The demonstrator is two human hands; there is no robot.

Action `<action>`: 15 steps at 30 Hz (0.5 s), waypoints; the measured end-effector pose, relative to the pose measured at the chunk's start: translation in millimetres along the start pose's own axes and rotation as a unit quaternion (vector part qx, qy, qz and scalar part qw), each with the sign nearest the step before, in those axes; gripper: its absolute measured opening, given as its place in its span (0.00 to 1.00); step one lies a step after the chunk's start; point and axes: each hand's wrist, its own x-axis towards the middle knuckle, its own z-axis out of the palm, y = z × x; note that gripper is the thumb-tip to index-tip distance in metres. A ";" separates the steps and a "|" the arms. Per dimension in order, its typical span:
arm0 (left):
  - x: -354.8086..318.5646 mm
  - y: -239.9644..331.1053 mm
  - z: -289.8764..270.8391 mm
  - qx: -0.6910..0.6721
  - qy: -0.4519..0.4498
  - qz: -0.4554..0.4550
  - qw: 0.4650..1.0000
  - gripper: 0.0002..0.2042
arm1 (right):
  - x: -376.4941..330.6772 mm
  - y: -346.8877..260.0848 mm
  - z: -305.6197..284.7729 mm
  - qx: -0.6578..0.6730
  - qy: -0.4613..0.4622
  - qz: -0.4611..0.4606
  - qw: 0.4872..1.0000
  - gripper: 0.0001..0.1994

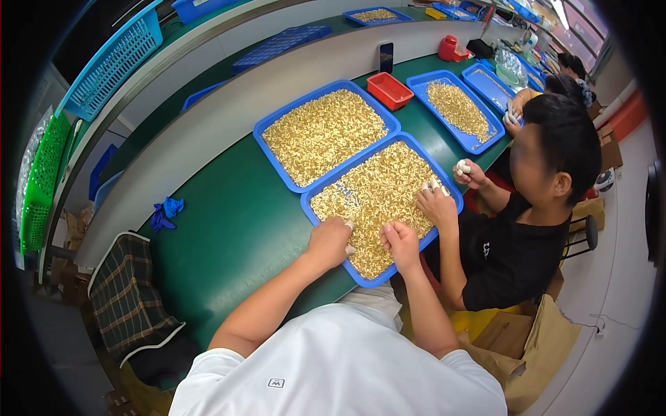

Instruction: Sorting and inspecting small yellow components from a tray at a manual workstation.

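My left hand (329, 241) rests at the left edge of the near blue tray (309, 211), over small gold-coloured metal pieces (378, 184). Pale covers show on its fingertips; thumb and forefinger are apart, the other fingers hidden. Just above the pieces near the tray's front, my right hand (400, 244) is closed, fingers curled in against the thumb. Whatever it holds, if anything, is hidden. A co-worker's hand (437, 202) with covered fingertips reaches into the same tray from the right. Their other hand (472, 174) is closed, beyond the tray's right edge.
A second blue tray (277, 166) of gold pieces touches the near one. Behind stand a red bin (389, 91), a phone (386, 58) and another blue tray (409, 82). Blue gloves (166, 213) lie on the green table (208, 243). A co-worker (517, 243) sits close on my right.
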 end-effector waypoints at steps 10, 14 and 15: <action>25.6 -0.1 32.9 -0.236 0.027 0.046 0.970 0.07 | -25.0 12.6 7.5 -0.028 0.114 -0.108 0.987 0.11; 27.5 -4.9 30.9 -0.321 0.046 -0.010 0.946 0.06 | -26.3 12.9 8.3 -0.067 0.105 -0.128 0.984 0.11; 27.8 -6.9 31.3 -0.340 0.067 -0.006 0.938 0.06 | -26.0 12.9 8.1 -0.081 0.099 -0.137 0.982 0.11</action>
